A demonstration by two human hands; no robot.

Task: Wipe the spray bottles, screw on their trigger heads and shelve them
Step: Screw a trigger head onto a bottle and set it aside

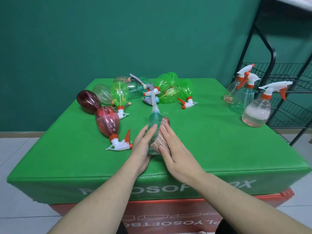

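Note:
A pale teal spray bottle [153, 121] with a white trigger head [152, 94] is held tilted away from me above the green table [211, 137]. My left hand [143, 146] cradles its left side and base, fingers curved round it. A brownish patterned cloth [163, 132] is wrapped against the bottle's right side, and my right hand [175, 152] presses it there with straight fingers.
A red bottle [107, 123] with its trigger head lies just left of my hands. Several green, red and clear bottles lie in a heap at the back [167, 89]. Three upright bottles [256, 112] stand at the right edge, beside a black wire shelf rack [287, 85].

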